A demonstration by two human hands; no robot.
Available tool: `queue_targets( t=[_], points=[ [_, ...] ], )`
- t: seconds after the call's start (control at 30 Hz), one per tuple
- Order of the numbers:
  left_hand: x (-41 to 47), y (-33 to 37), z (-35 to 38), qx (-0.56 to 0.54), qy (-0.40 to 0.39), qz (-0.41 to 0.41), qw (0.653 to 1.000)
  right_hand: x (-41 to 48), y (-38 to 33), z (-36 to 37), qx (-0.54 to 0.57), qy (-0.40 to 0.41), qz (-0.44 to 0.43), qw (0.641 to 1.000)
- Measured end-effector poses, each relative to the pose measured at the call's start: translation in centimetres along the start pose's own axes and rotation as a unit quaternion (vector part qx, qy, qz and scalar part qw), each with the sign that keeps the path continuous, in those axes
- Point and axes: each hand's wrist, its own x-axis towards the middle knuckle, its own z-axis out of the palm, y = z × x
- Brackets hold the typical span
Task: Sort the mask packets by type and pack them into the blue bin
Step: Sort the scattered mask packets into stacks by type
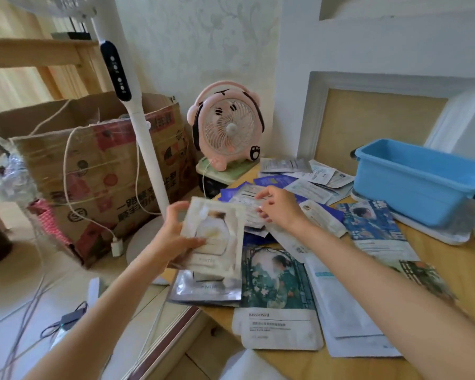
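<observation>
Both arms are extended forward: a cream bottle-print packet (214, 237), long axis upright, is gripped by the left hand (176, 237) at the table's left edge; the right hand (280, 207), fingers loosely spread, is rested on the far packets (247, 204), left of the blue bin (420, 185).

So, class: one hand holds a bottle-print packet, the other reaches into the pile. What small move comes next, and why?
Probably the right hand pinches a white packet beneath it; the left hand already holds the bottle-print packet.
</observation>
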Motion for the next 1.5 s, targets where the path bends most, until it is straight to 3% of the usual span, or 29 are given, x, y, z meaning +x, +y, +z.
queue_targets(
  t=[0.03, 0.1, 0.17, 0.23, 0.33, 0.5, 0.67, 0.73, 0.87, 0.93, 1.03, 1.07, 1.13, 1.2, 1.27, 1.33, 1.5],
  points=[
    [-0.1, -1.1, 0.3, 0.085, -0.012, -0.017, 0.996, 0.6, 1.0, 0.1, -0.072, 0.002, -0.021, 0.997],
    [-0.1, -2.5, 0.9, 0.318, 0.035, 0.01, 0.948, 1.2, 2.5, 0.4, -0.166, -0.051, -0.065, 0.983],
    [0.1, -3.3, 1.3, 0.382, 0.089, 0.175, 0.903, 1.5, 3.1, 0.9, -0.196, -0.115, -0.088, 0.97],
    [0.7, -3.9, 1.9, 0.395, 0.003, 0.287, 0.873, 1.7, 3.3, 1.5, -0.222, -0.153, -0.077, 0.96],
    [0.3, -5.7, 3.5, 0.509, -0.099, 0.257, 0.816, 1.8, 3.4, 1.9, -0.294, -0.149, -0.069, 0.942],
    [-0.9, -5.1, 3.7, 0.529, -0.117, 0.211, 0.814, 1.3, 2.8, 1.3, -0.378, -0.145, -0.099, 0.909],
    [-1.7, -4.0, 3.1, 0.561, -0.227, 0.186, 0.774, 1.2, 3.2, 1.5, -0.443, -0.09, -0.16, 0.878],
    [-1.7, -4.2, 3.3, 0.575, -0.21, 0.196, 0.766, 1.5, 3.7, 1.4, -0.402, -0.052, -0.155, 0.901],
    [-1.4, -4.8, 3.9, 0.557, -0.169, 0.21, 0.785, 2.0, 3.3, -0.1, -0.137, 0.075, -0.108, 0.982],
    [-1.1, -4.6, 4.0, 0.558, -0.17, 0.202, 0.787, 1.7, 1.7, -1.3, 0.006, 0.127, -0.109, 0.986],
    [-0.4, -3.8, 3.7, 0.551, -0.218, 0.177, 0.786, 1.2, -0.7, -3.0, 0.194, 0.17, -0.086, 0.962],
    [-0.2, -3.2, 3.3, 0.518, -0.249, 0.157, 0.803, 1.1, -1.2, -3.5, 0.247, 0.166, -0.072, 0.952],
    [0.1, -1.5, 2.1, 0.343, -0.275, 0.11, 0.891, 0.8, -1.9, -4.0, 0.334, 0.135, -0.045, 0.932],
    [0.2, 0.2, 1.3, 0.171, -0.196, 0.123, 0.958, 0.7, -2.2, -4.2, 0.376, 0.105, -0.026, 0.92],
    [0.1, 2.0, 1.2, 0.058, -0.119, 0.124, 0.983, 0.5, -2.4, -4.1, 0.403, 0.08, -0.011, 0.912],
    [-0.1, 3.5, 1.6, -0.047, -0.103, 0.111, 0.987, 0.4, -2.5, -3.8, 0.405, 0.055, 0.003, 0.913],
    [-0.1, 5.2, 2.2, -0.126, 0.006, 0.141, 0.982, -0.2, -3.2, -2.6, 0.373, -0.063, 0.007, 0.926]
  ],
)
